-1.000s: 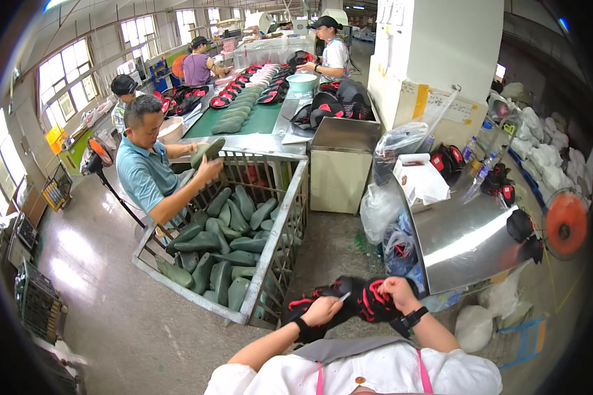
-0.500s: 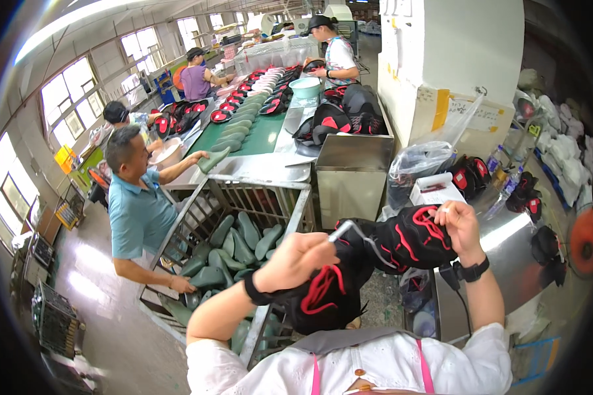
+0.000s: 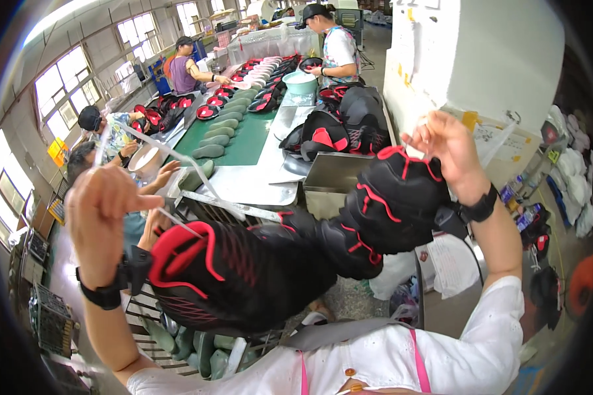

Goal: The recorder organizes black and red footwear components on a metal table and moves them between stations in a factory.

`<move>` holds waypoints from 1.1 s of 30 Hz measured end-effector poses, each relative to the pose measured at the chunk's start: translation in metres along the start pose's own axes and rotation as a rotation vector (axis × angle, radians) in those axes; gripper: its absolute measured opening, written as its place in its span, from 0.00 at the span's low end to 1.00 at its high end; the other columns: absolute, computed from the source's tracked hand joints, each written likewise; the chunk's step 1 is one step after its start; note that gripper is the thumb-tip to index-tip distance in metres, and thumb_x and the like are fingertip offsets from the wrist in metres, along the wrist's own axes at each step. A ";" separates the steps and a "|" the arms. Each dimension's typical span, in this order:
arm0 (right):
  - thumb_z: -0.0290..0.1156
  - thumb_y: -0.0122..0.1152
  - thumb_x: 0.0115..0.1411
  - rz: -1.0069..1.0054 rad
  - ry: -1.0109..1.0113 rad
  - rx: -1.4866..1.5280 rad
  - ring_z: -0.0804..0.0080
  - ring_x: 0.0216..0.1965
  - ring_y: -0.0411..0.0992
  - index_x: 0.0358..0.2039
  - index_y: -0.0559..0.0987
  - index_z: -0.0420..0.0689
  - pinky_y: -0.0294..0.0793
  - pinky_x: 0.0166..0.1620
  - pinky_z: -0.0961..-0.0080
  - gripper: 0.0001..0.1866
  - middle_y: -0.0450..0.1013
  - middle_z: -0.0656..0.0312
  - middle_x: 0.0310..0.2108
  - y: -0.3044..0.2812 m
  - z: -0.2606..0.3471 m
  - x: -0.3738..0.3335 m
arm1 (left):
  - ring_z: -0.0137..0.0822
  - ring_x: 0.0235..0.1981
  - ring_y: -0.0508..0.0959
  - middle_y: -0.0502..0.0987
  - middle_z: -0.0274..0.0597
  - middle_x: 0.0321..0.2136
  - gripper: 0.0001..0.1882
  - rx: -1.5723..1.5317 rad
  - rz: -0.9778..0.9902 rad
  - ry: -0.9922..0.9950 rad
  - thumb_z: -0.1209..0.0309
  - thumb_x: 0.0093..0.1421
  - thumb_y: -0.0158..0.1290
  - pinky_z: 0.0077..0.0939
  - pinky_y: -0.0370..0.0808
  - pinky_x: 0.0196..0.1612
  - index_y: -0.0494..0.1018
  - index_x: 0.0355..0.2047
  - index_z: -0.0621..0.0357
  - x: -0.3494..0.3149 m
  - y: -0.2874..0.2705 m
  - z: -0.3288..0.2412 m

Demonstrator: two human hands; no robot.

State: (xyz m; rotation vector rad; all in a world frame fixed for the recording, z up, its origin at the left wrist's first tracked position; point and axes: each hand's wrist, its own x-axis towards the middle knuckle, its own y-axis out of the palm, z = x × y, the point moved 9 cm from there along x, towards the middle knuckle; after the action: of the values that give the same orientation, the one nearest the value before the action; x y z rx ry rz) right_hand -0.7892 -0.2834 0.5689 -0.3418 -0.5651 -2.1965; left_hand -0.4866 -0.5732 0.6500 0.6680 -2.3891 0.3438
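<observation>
My left hand (image 3: 109, 207) is closed on a thin white cord (image 3: 178, 155) that arcs up from it and loops to the right over the crate's rim. In front of me hangs a bundle of black shoe uppers (image 3: 250, 280) with red trim, nested in a bent row. A short stretch of cord runs down from my left hand to the red-edged opening at the bundle's left end. My right hand (image 3: 449, 155) is raised at the bundle's right end, fingers curled beside its red edging. What those fingers hold is too small to make out.
A metal crate (image 3: 227, 205) of green shoe lasts (image 3: 207, 349) stands below left, a co-worker's hands beside it. Beyond, a green worktable (image 3: 247, 141) carries rows of lasts and uppers, with two people alongside. A white pillar (image 3: 487, 59) rises at right.
Both hands have moved apart, the left far to the left and nearer, the right upward. The bundle has risen and stretched wider. The crate-side co-worker has set down a green last.
</observation>
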 end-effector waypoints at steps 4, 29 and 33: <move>0.28 0.49 0.57 0.010 0.019 -0.065 0.72 0.25 0.66 0.17 0.66 0.41 0.70 0.44 0.66 0.12 0.63 0.64 0.17 0.006 -0.006 0.093 | 0.27 0.18 0.55 0.54 0.34 0.15 0.19 0.084 -0.041 0.094 0.69 0.63 0.33 0.19 0.61 0.26 0.51 0.14 0.57 0.037 -0.030 0.012; 0.18 0.55 0.47 0.243 0.083 -0.255 0.62 0.27 0.75 0.24 0.74 0.33 0.76 0.32 0.71 0.03 0.73 0.47 0.25 -0.019 -0.246 0.602 | 0.30 0.19 0.67 0.64 0.37 0.19 0.12 0.585 -0.481 0.248 0.71 0.60 0.40 0.28 0.71 0.26 0.63 0.21 0.63 0.266 -0.056 0.271; 0.28 0.48 0.58 0.124 -0.058 -0.293 0.68 0.31 0.74 0.26 0.72 0.36 0.73 0.40 0.74 0.09 0.74 0.53 0.29 -0.112 -0.222 0.629 | 0.44 0.25 0.71 0.70 0.43 0.23 0.02 0.987 -0.299 0.490 0.79 0.49 0.46 0.33 0.67 0.25 0.66 0.21 0.60 0.292 0.058 0.319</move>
State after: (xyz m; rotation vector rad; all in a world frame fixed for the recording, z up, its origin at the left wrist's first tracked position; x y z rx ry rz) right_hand -1.2811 -0.7460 0.6114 -0.5804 -0.2435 -2.1545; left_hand -0.8750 -0.7613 0.5849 1.1717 -1.5188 1.4020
